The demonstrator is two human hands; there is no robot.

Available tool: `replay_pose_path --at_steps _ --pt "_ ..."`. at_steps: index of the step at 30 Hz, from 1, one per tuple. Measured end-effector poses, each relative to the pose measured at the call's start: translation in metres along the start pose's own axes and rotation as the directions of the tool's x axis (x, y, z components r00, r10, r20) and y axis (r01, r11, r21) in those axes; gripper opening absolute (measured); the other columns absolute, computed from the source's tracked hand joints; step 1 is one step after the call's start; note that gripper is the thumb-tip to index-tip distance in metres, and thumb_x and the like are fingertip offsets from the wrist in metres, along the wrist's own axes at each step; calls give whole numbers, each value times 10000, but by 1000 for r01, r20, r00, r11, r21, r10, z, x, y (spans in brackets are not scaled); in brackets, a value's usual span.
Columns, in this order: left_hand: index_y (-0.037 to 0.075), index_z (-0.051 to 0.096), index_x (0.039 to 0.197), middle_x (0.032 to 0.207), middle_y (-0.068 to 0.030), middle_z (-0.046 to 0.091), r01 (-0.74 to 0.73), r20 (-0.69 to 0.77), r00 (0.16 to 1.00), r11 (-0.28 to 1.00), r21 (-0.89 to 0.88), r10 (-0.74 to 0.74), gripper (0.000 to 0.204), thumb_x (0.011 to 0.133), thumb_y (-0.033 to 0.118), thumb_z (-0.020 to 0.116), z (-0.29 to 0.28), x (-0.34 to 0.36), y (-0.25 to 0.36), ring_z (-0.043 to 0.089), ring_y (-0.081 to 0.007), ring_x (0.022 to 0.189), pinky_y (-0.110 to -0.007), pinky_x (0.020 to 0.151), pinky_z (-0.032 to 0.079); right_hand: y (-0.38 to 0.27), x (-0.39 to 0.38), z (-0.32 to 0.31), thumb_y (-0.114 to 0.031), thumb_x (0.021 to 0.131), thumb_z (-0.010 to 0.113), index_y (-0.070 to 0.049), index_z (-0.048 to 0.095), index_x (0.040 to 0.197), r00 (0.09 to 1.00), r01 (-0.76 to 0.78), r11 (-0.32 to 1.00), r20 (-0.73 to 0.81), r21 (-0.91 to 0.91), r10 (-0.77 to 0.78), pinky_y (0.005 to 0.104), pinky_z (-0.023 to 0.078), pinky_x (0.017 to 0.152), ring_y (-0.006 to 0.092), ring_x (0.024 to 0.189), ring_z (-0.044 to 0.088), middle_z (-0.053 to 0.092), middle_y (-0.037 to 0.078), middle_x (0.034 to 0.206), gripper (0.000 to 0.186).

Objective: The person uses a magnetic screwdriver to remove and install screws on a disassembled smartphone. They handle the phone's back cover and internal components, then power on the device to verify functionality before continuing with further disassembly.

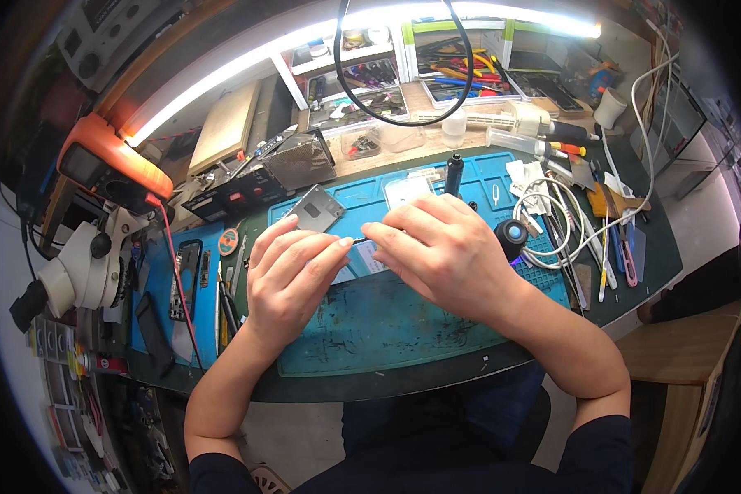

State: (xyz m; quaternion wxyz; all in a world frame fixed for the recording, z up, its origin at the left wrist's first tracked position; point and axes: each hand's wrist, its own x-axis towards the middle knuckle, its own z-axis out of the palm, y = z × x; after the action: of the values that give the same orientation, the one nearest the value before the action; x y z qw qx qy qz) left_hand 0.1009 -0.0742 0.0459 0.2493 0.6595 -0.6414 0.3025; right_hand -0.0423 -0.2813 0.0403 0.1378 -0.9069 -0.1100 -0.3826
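Observation:
My left hand and my right hand meet above the blue work mat, fingers pinched. A small, thin dark piece spans the fingertips of both hands; most of it is hidden, and its kind cannot be made out. Under the fingers lies a pale, flat rectangular piece, partly covered by my hands. Just beyond my left fingers is a grey metal plate with a dark square on it. Behind my right hand a black pen-shaped tool stands upright beside a small clear box.
An orange multimeter and a white microscope part stand at the left, near an opened phone. To the right lie a coiled white cable, a dark round bottle and tweezers. Tool trays line the back.

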Motion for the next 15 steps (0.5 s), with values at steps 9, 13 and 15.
replay_pose_path --at_steps 9,13,15 --pt "100 814 1137 1054 -24 783 1 8 1000 1000 4 -1 297 846 94 871 -1 0 0 744 -199 976 -449 1085 537 0 0 -1 -160 899 810 -63 771 1147 1000 0 1000 11 16 0 401 565 868 246 991 699 718 44 1027 269" --pt "97 813 1138 1055 -24 783 -4 7 1000 1000 6 4 300 844 96 871 -1 0 0 742 -199 971 -449 1087 535 1 -1 0 -140 877 749 -41 771 1125 1000 -3 1000 16 6 3 401 556 920 255 1037 687 708 60 1026 268" --pt "96 813 1139 1056 -23 783 -5 8 1000 1000 9 5 300 845 96 871 -1 0 0 742 -198 971 -450 1089 534 1 -2 0 -127 871 732 -37 772 1130 1000 -2 1000 18 1 1 400 556 925 255 1042 688 710 62 1032 277"
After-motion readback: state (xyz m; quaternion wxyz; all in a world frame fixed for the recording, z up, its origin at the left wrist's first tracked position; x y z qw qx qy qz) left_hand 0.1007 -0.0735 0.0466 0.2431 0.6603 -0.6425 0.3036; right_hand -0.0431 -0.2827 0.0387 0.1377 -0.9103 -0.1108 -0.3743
